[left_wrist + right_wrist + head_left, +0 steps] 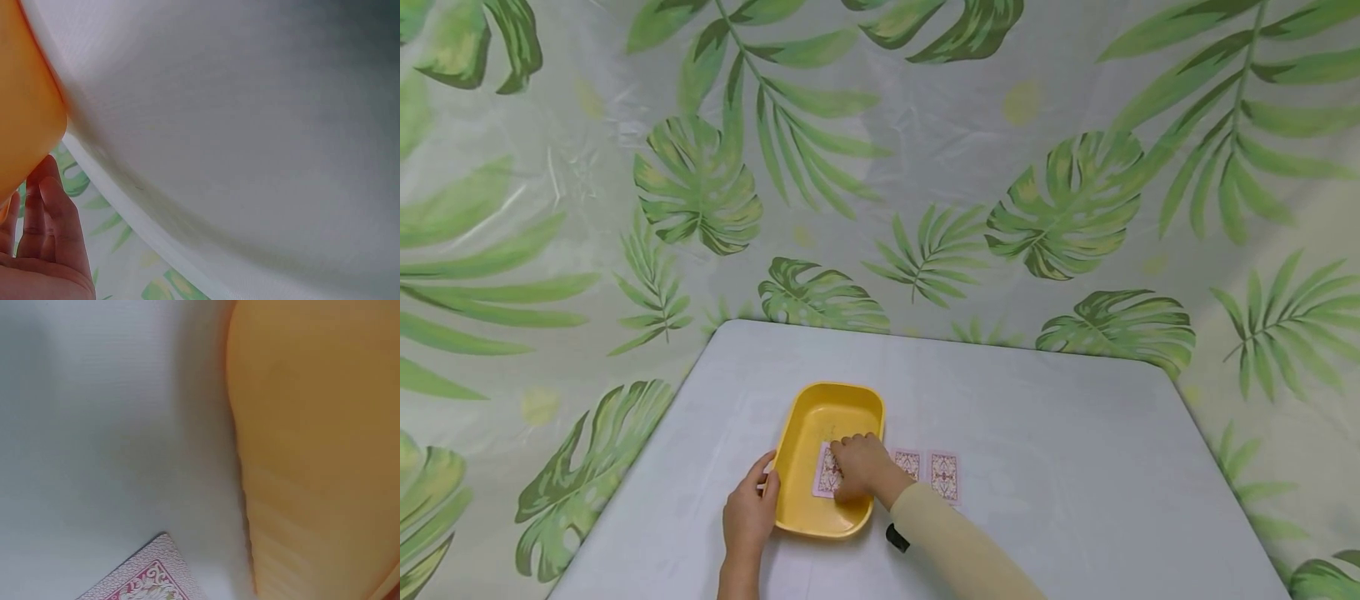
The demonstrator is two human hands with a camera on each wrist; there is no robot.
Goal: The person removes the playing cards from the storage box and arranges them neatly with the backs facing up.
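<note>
A yellow tray (829,395) stands on the white table. My left hand (749,510) grips its left rim, thumb and fingers at the wall; the left wrist view shows those fingers (59,219) against the tray's outer side (28,106). Inside the tray lies a playing card (827,473), its red-and-white patterned back up. My right hand (861,468) reaches over the right rim with bent fingers and pinches this card, covering its right part. In the right wrist view only the tray's wall (312,425) and a card corner (150,578) show; the hand is out of that picture.
Just right of the tray, two more playing cards lie back up: one (907,462) partly behind my right wrist, the other (944,477) beside it. A black object (897,538) shows at the right sleeve. Leaf-patterned sheeting (940,167) surrounds the table (1075,467).
</note>
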